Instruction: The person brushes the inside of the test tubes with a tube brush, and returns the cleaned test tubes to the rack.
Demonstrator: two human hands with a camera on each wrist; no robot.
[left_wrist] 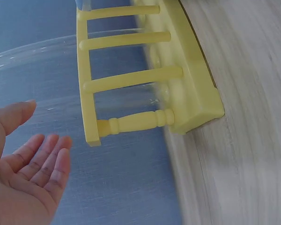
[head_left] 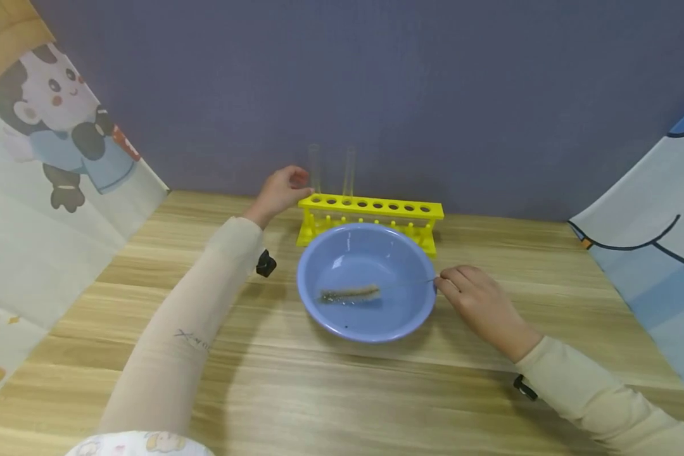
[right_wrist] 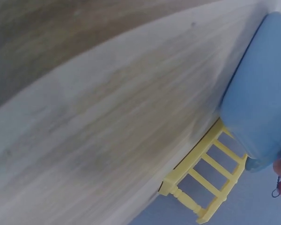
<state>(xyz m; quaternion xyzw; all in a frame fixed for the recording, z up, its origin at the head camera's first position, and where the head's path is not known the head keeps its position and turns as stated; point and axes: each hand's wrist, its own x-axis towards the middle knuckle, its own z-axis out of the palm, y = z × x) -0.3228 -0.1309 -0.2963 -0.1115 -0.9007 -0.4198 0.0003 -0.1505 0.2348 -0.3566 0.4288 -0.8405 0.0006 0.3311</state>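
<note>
My left hand (head_left: 281,190) is beside the left end of a yellow test tube rack (head_left: 370,204). Its fingers are relaxed and apart, near a clear test tube (head_left: 315,166) standing in the end hole; the left wrist view shows a gap between hand (left_wrist: 30,183) and tube. A second test tube (head_left: 349,172) stands two holes along. With thumb and fingers, my right hand (head_left: 481,307) pinches the thin wire handle of a test tube brush (head_left: 350,294). The bristles lie inside a blue basin (head_left: 367,337). In the right wrist view, a wire loop (right_wrist: 276,192) sticks out by the fingertips.
The basin stands directly in front of the rack and hides part of its base. Behind the rack rises a dark blue-grey panel (head_left: 433,101). Cartoon-printed sheets flank the wood-grain table (head_left: 319,399) at left and right.
</note>
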